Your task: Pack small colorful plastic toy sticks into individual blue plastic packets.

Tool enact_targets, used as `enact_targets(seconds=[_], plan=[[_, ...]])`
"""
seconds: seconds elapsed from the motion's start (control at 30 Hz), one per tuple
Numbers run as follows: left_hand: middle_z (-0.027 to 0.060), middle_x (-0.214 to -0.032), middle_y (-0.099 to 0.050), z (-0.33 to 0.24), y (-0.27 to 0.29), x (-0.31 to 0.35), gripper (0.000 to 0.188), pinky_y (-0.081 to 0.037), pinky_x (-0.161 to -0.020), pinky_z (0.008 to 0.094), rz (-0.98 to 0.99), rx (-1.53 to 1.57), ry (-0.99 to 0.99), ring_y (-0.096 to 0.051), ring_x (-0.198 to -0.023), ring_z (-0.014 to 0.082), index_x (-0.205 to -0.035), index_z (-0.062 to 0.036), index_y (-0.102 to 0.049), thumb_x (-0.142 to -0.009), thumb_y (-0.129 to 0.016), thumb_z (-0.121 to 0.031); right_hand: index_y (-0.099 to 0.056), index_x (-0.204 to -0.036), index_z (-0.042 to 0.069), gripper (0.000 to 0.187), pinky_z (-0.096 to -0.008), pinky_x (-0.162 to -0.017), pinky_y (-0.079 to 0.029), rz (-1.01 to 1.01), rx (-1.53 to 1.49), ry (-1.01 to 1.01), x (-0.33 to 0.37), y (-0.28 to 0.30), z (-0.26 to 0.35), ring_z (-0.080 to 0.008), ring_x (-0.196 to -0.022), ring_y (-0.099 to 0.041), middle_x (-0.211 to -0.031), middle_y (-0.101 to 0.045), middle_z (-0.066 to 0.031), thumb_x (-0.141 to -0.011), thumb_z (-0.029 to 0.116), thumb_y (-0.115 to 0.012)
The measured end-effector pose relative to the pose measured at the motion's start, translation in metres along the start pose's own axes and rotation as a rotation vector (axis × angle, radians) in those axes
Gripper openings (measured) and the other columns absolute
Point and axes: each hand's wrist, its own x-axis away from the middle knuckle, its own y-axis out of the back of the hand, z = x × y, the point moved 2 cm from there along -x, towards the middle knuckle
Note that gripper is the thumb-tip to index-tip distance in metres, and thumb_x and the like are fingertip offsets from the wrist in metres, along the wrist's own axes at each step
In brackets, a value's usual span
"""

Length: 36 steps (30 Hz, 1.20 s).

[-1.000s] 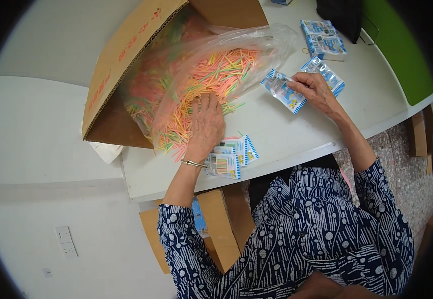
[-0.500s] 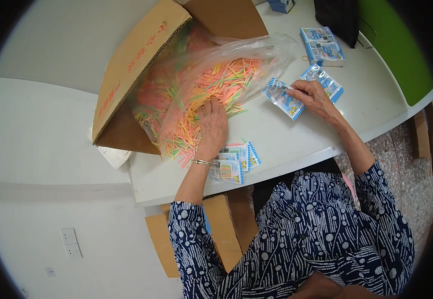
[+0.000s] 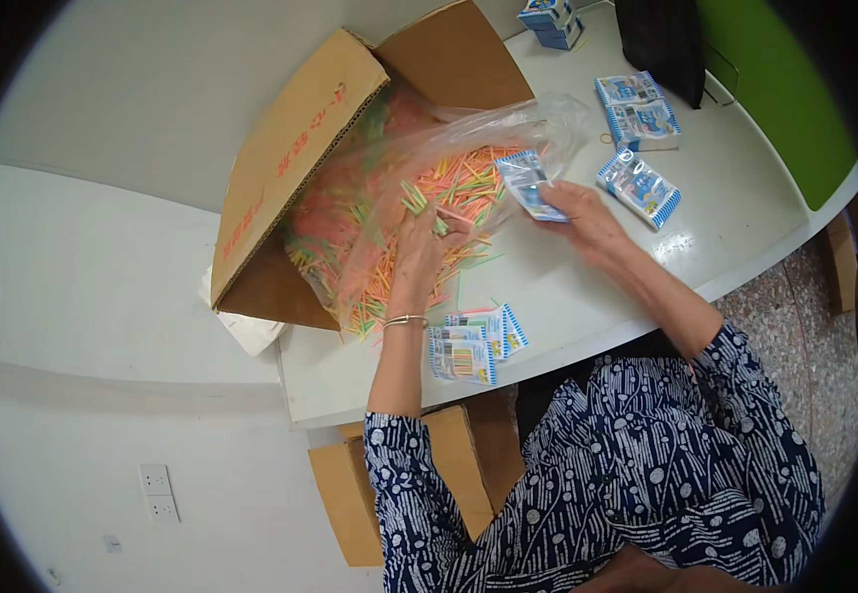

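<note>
Thin pink, yellow and green sticks [image 3: 466, 180] spill from a clear plastic bag [image 3: 559, 121] inside a tipped cardboard box [image 3: 295, 168]. Over this heap, my left hand [image 3: 417, 255] is closed around a small bunch of the sticks, which poke out past its fingers. My right hand [image 3: 587, 225] pinches a blue-and-white packet [image 3: 524, 182] at the heap's right edge; whether anything is inside it I cannot tell. Near the table's front edge, beside my left forearm, lie several packets [image 3: 462, 360] with coloured sticks showing through their windows.
To the right of my right hand lie flat blue-and-white packets [image 3: 640, 188], with a stack [image 3: 644, 125] beyond them. More packet bundles [image 3: 553, 25] and a black bag [image 3: 661, 44] stand at the back. A green panel [image 3: 779, 99] borders the white table [image 3: 547, 306].
My left hand has lifted from the heap with a bunch of sticks. My right hand has brought the packet leftward to the heap. The whole view has shifted slightly.
</note>
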Motion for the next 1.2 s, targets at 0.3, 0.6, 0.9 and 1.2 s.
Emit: enact_targets(seconds=[0.3,0.6,0.9,1.2], plan=[[0.0143,-0.095,-0.060,0.037,-0.054,0.000,0.020,-0.051,-0.078,0.0360,0.018,0.529,-0.065,-0.060,-0.088,0.0238,-0.100,0.0008,-0.050,-0.095,-0.045,-0.018,-0.054,-0.100,0.002,0.016,-0.0325,-0.082,-0.046,-0.068,-0.618,0.015,-0.017,-0.065,-0.035,-0.0193,-0.087,-0.059,-0.097,-0.061,-0.0113,-0.096,0.016,-0.049],[0.0069,-0.102,-0.058,0.040,-0.073,0.004,0.020,-0.047,-0.078,0.0298,-0.180,0.388,-0.188,-0.056,-0.091,0.0133,-0.109,-0.0009,-0.049,-0.094,-0.050,-0.015,-0.054,-0.108,0.002,0.019,-0.0301,-0.082,-0.048,-0.095,-0.644,0.084,-0.008,-0.085,-0.027,-0.0163,-0.088,-0.058,-0.101,-0.061,-0.0080,-0.095,0.014,-0.049],[0.0117,-0.097,-0.060,0.033,-0.052,0.001,0.019,-0.051,-0.081,0.0327,-0.169,0.513,-0.130,-0.060,-0.089,0.0204,-0.093,-0.0010,-0.052,-0.097,-0.043,-0.017,-0.062,-0.096,0.005,0.018,-0.0208,-0.075,-0.043,0.019,-0.060,0.186,-0.001,-0.035,0.001,-0.0049,-0.081,-0.057,-0.088,-0.064,-0.0006,-0.089,0.021,-0.060],[0.0166,-0.102,-0.059,-0.024,-0.048,0.010,0.030,-0.048,-0.087,0.0350,-0.089,0.410,-0.372,-0.060,-0.094,0.0234,-0.103,-0.0002,-0.045,-0.100,-0.038,-0.029,-0.069,-0.081,0.001,0.021,-0.0190,-0.062,-0.041,0.347,0.397,-0.023,0.017,-0.005,0.026,-0.0032,-0.066,-0.054,-0.072,-0.064,-0.0001,-0.083,0.022,-0.067]])
